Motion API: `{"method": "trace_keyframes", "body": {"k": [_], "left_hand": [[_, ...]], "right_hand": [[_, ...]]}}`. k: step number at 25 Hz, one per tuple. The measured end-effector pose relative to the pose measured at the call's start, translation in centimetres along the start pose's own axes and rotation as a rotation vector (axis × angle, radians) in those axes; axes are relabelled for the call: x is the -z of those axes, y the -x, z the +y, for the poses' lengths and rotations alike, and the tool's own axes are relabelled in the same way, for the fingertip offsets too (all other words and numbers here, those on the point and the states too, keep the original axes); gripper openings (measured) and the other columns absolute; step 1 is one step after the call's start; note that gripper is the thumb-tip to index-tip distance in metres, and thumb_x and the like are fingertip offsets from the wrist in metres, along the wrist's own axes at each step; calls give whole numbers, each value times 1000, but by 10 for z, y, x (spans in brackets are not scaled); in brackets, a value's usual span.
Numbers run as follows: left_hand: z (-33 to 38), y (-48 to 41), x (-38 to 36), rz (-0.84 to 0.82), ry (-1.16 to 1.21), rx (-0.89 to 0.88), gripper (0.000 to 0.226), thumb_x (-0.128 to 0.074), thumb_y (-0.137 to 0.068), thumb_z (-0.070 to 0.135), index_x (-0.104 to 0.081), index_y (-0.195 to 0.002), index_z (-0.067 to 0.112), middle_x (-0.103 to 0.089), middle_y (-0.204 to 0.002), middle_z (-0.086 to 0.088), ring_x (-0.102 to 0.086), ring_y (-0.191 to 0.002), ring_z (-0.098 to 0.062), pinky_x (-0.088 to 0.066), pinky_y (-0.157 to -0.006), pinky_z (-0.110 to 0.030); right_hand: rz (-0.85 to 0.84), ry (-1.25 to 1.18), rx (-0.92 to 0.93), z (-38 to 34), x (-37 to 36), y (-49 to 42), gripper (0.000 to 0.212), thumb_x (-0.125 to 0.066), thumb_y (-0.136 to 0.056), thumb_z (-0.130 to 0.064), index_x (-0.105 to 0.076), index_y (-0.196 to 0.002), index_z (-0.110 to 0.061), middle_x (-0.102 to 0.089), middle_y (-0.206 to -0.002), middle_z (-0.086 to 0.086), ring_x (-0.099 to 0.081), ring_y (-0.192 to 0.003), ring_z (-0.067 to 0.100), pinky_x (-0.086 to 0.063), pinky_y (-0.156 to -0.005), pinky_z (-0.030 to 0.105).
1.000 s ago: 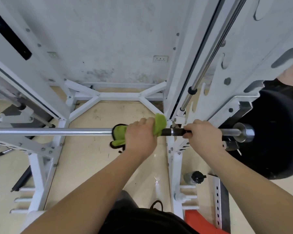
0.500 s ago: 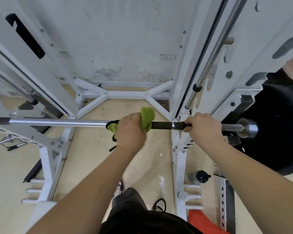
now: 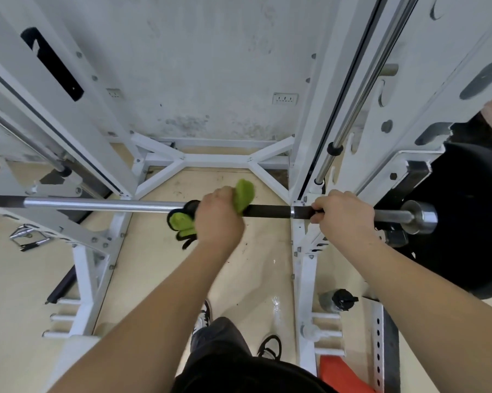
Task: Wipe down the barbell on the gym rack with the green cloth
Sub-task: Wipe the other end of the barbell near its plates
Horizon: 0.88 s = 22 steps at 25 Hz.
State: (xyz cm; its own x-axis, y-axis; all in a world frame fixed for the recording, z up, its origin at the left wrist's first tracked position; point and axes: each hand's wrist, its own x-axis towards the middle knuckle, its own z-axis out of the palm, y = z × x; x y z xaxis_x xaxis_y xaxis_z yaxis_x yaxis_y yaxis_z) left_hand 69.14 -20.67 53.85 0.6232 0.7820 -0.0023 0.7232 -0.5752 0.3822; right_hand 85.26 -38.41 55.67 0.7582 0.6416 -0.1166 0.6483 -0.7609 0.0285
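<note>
A long steel barbell (image 3: 103,205) lies level across the white rack (image 3: 304,251), chrome on the left and dark near the right upright. My left hand (image 3: 218,218) is wrapped around the bar with the green cloth (image 3: 243,192) folded over it; the cloth's black-edged lower part hangs below the bar on the left side of the hand. My right hand (image 3: 342,215) grips the bar just right of the right upright. A black weight plate (image 3: 471,222) sits on the bar's right end behind the steel sleeve.
The rack's white uprights and floor cross-brace (image 3: 216,160) stand ahead against a grey wall. A dark bottle (image 3: 337,300) rests on the rack's lower pegs at right, an orange object (image 3: 341,375) below it. A cable handle (image 3: 28,236) lies at left. My shoes show below.
My left hand has slid the green cloth leftward along the bar, away from the right upright, exposing more of the dark section. My right hand keeps its grip.
</note>
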Motion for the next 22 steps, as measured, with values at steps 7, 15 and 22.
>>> {"method": "trace_keyframes", "body": {"k": [7, 15, 22], "left_hand": [[29, 6, -15, -227, 82, -385, 58, -73, -77, 6, -60, -130, 23, -67, -123, 0, -57, -115, -24, -50, -89, -37], [55, 19, -29, -90, 112, -336, 40, -56, -79, -3, -62, -113, 16, -66, -111, -2, -55, -106, -27, -35, -76, -30], [19, 16, -25, 140, -43, -85, 33, -68, -75, 11, -67, -109, 13, -68, -97, -5, -59, -91, -34, -44, -81, -41]], "right_hand": [[-1, 10, -7, 1, -1, 2, 18, -59, -99, -30, -71, -111, -35, -58, -101, -4, -53, -100, 21, -33, -62, 32], [27, -22, 18, 5, -3, -2, 20, -57, -100, -36, -72, -114, -38, -59, -101, -6, -54, -101, 19, -29, -59, 30], [138, -375, 76, 31, -5, 31, 24, -59, -100, -30, -72, -119, -24, -61, -108, -6, -60, -99, 19, -55, -67, 36]]}}
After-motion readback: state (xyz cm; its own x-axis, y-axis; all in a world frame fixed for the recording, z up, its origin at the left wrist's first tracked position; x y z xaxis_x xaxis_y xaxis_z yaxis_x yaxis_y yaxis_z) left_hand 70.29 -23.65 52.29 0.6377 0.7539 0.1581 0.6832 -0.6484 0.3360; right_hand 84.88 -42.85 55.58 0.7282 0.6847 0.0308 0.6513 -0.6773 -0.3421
